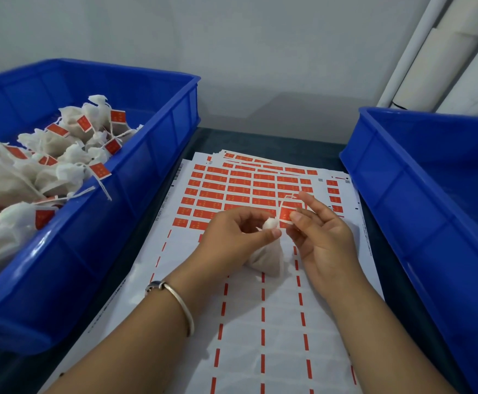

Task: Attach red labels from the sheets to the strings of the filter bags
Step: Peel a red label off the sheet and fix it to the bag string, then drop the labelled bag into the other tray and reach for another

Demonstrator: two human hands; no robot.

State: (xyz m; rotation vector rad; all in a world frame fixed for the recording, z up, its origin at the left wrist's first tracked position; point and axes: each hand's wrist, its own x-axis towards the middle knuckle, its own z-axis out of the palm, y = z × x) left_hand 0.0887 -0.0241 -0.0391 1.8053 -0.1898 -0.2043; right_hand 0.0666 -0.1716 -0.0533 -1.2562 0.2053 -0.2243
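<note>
A white filter bag (269,257) hangs over the label sheets (249,308) in the middle of the table. My left hand (232,237) pinches the bag's gathered top between thumb and fingers. My right hand (320,231) pinches a red label (285,214) between thumb and forefinger, just right of the bag's neck. The bag's thin string (289,197) loops up above the label. The far half of the top sheet holds rows of red labels (232,189); the near half is peeled bare.
A blue bin (147,166) on the left holds several filter bags with red labels on their strings. Another blue bin (419,211) stands on the right. White pipes (431,52) run up the wall at the back right.
</note>
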